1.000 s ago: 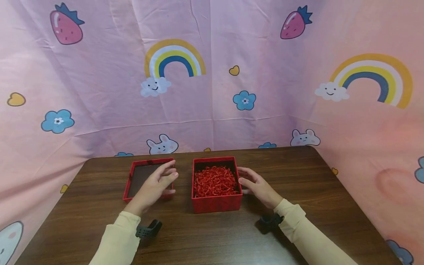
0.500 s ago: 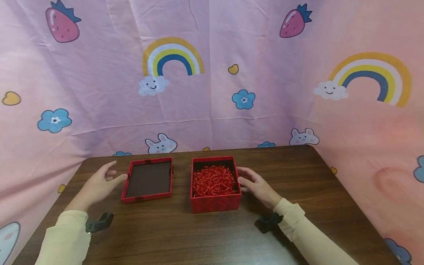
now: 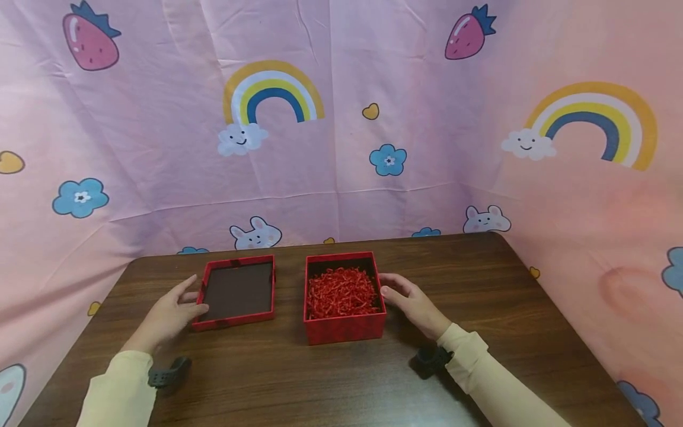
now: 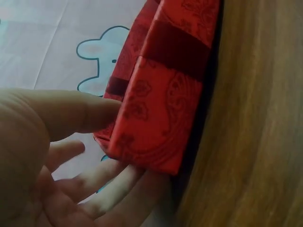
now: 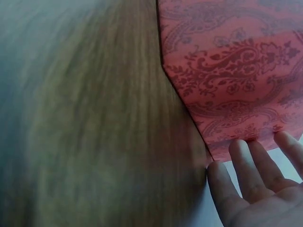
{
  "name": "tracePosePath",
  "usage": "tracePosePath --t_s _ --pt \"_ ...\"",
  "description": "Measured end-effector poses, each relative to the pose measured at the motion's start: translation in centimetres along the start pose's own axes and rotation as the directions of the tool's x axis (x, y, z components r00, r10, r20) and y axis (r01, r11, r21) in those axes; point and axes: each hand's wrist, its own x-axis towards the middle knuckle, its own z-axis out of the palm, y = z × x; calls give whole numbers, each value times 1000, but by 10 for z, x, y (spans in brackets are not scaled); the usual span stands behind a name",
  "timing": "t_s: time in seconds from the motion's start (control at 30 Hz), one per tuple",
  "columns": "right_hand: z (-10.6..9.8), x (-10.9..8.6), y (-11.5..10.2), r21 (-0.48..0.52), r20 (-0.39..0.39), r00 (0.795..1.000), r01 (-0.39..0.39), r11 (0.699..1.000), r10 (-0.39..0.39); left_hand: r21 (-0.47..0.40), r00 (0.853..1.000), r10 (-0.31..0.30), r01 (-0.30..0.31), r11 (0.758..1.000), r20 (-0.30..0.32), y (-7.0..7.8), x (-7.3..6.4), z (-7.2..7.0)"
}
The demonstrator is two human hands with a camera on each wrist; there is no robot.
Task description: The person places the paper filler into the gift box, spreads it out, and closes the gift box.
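On the left of the table a shallow red box lid [image 3: 238,290] lies with its dark inside up. My left hand [image 3: 168,317] holds its left side, the thumb [image 4: 80,112] over the rim and the fingers against the outer wall. To the right stands a deeper red patterned box [image 3: 345,329], uncovered and filled with red shredded paper [image 3: 342,293]. My right hand [image 3: 418,305] rests against the box's right side; in the right wrist view its extended fingers [image 5: 246,168] touch the patterned wall.
Both things lie on a dark brown wooden table [image 3: 341,385], with bare wood between lid and box. A pink and lilac cloth [image 3: 299,166] printed with rainbows hangs behind and at the sides. Dark straps [image 3: 169,373] circle both wrists.
My left hand crosses from the lid's right side over to its left, then comes in and takes hold of its left edge. My right hand stays against the box.
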Motion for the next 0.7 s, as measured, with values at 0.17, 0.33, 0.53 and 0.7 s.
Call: tracePosePath --t_s 0.17,0.33,0.53,0.7 --pt "0 0 2 -29 -18 1000 -8 1000 7 -149 999 -10 17 989 48 -1 2 0" --pt "0 -1 2 -2 -9 1000 -3 1000 3 -267 994 -49 72 961 92 4 0 0" --pt "0 -1 1 44 10 1000 -5 999 4 -317 986 -79 124 940 150 11 1 1" --pt "1 -1 0 69 20 1000 -5 998 3 -364 980 -85 147 920 180 12 2 3"
